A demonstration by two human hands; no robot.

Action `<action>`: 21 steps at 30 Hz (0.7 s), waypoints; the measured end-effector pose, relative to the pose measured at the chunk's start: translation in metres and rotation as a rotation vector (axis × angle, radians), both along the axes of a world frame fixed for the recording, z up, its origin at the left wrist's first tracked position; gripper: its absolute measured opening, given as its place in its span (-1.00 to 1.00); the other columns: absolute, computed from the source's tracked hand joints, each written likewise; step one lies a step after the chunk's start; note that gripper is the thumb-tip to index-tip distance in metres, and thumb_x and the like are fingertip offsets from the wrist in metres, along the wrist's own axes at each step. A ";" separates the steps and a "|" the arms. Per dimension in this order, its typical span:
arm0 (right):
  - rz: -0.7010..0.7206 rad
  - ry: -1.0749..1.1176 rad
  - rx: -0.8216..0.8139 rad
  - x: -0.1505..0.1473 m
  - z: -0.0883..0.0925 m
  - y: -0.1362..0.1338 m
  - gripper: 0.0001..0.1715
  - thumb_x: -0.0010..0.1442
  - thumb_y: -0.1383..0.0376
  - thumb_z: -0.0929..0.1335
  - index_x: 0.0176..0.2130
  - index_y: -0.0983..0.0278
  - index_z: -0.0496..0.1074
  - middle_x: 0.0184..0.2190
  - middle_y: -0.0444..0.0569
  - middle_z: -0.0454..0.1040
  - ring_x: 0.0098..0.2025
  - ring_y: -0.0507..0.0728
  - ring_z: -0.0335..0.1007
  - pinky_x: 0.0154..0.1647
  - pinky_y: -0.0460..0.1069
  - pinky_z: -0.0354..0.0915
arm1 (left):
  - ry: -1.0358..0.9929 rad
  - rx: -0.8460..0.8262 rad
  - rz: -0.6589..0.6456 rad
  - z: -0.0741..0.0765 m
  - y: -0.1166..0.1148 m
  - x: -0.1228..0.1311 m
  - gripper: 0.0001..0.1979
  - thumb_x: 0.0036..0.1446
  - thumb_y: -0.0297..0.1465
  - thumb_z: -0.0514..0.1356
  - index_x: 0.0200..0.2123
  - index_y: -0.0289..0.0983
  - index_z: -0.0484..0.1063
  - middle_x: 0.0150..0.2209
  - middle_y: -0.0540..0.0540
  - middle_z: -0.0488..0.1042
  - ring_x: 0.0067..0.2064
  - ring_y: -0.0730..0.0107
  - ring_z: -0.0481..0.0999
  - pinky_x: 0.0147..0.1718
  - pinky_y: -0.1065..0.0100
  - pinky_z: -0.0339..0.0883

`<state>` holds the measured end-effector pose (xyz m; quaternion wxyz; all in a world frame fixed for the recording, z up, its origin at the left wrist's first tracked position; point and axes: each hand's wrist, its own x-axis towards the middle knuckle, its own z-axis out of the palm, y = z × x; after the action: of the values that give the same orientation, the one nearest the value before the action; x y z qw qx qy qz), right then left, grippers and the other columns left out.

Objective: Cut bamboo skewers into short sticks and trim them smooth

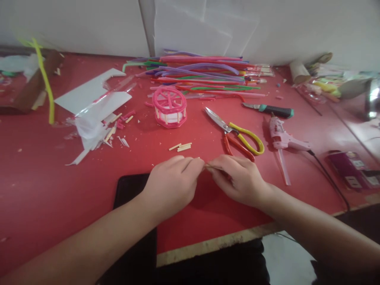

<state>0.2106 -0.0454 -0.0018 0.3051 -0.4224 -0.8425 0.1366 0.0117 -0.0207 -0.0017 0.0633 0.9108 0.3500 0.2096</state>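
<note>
Both hands meet low over the front of the red table, closed in a pinch. Between the fingertips shows a thin brownish wooden stick (pixel 211 166), mostly hidden by the fingers. My left hand (pixel 173 182) grips its left end, and my right hand (pixel 242 180) has the right end. Just beyond my left hand lie several short cut wooden sticks (pixel 184 147). Farther back stands a small round pink frame (pixel 169 107) with short upright sticks and white inside. Scissors (pixel 228 128) with one yellow and one red handle lie open beyond my right hand.
Pipe cleaners (pixel 202 75) lie heaped at the back. Right stand a utility knife (pixel 270 110), a pink glue gun (pixel 283 136) with its cord, and a purple box (pixel 350 168). White sheet scraps (pixel 86 95) lie left. A black flat object (pixel 130 188) sits under my left arm.
</note>
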 end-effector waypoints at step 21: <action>-0.127 0.422 -0.327 0.007 0.003 0.003 -0.76 0.29 0.44 0.27 -0.12 0.20 0.46 -0.34 -0.15 0.56 -0.37 -0.04 0.50 -0.31 -0.13 0.44 | -0.587 -0.561 0.252 0.004 0.013 -0.009 -0.78 0.25 -0.29 0.21 -0.04 -0.15 0.43 -0.27 0.01 0.59 -0.29 0.41 0.60 -0.39 0.44 0.41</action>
<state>0.2175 -0.0424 0.0011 0.4099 -0.4802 -0.6988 0.3364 0.0027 -0.0074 0.0028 0.3797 0.7100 0.4692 0.3627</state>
